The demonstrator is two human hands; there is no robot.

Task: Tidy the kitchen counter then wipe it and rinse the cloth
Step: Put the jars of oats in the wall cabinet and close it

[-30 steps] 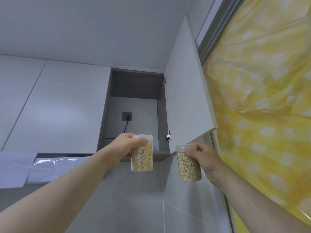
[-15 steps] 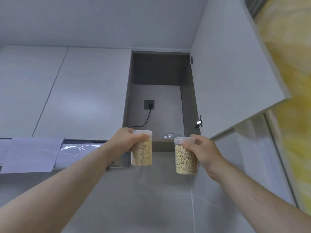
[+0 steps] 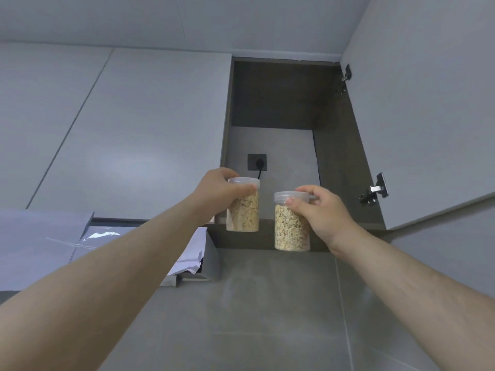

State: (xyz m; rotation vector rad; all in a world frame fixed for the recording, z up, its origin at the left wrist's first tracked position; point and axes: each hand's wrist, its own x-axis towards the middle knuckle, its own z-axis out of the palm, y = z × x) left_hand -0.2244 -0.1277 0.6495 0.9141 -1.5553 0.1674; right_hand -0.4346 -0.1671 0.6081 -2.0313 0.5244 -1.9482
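Two jars of oats raised at cupboard's front edge: left jar (image 3: 242,208) clasped in left hand (image 3: 219,194), right jar (image 3: 291,223) in right hand (image 3: 321,210). Tidying step; next, likely setting both inside.

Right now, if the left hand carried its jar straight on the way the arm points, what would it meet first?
Probably nothing close: the left hand with its oat jar aims into the open cabinet. Beyond it are the plugged wall socket and back wall, though depth is unclear.

Two oat-like jars (image 3: 243,210) (image 3: 291,228) before open cabinet (image 3: 270,103)
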